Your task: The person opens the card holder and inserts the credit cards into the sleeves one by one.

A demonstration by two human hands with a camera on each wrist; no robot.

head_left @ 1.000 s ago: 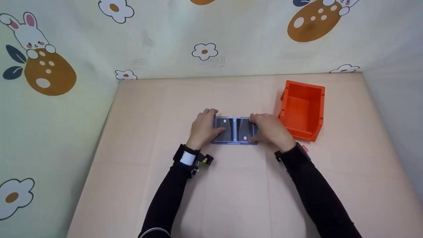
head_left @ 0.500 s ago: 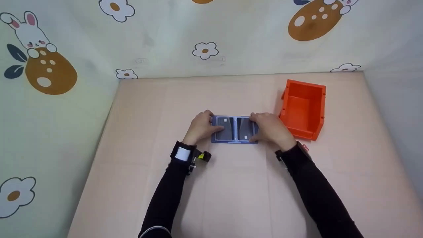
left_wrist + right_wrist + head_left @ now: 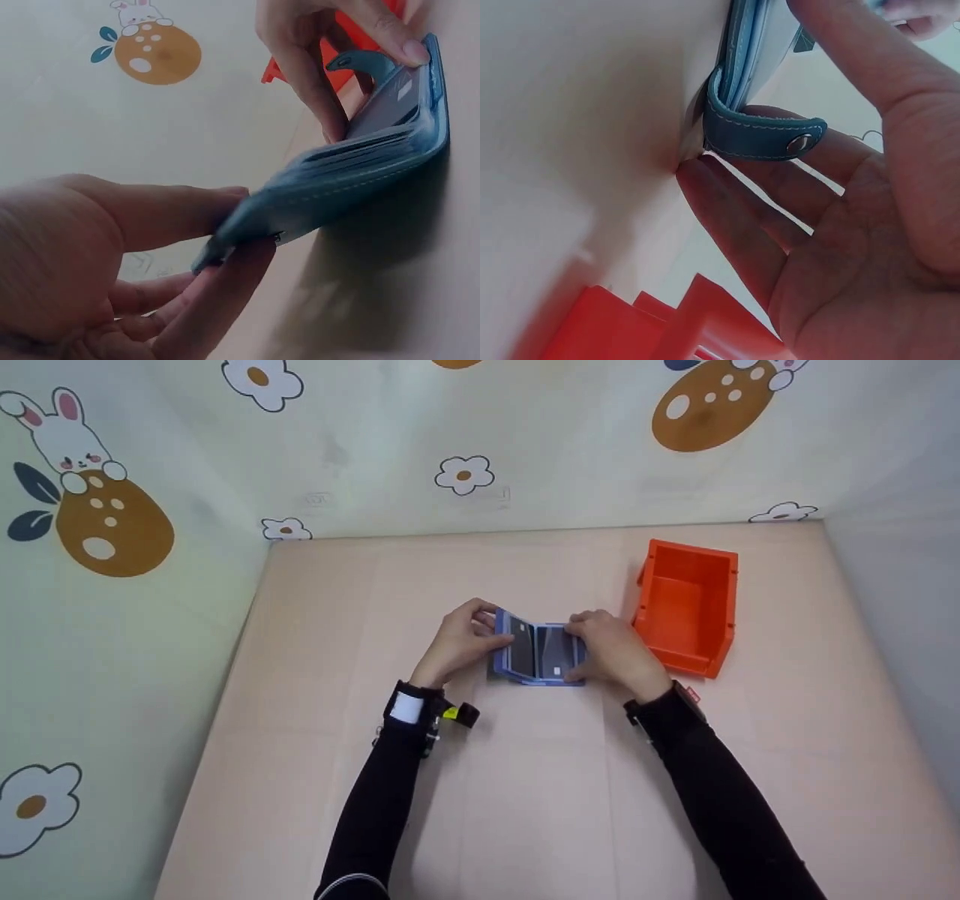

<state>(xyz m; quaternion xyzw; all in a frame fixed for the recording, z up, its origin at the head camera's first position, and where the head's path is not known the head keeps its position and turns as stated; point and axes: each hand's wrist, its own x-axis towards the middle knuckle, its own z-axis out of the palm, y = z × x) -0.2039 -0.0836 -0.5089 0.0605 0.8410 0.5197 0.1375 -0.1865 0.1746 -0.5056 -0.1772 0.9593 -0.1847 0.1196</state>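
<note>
A blue card holder (image 3: 529, 652) lies spread in the middle of the table, dark cards behind clear sleeves on both halves. My left hand (image 3: 465, 641) pinches its left half between thumb and fingers and holds that half tilted up off the table. In the left wrist view several card sleeves show stacked inside the card holder (image 3: 352, 165). My right hand (image 3: 611, 649) holds the right half down at its outer edge, thumb on the near side and fingers at the far side. Beside it, a strap (image 3: 765, 139) with a metal snap sticks out from the card holder.
An orange-red plastic bin (image 3: 686, 611) stands just right of my right hand, its inside facing up. Behind the table (image 3: 525, 795) rises a pale curtain (image 3: 375, 450) printed with flowers and rabbits.
The left half of the card holder has risen from flat to tilted, lifted by my left hand, whose fingers have moved under its edge. My right hand has stayed in place.
</note>
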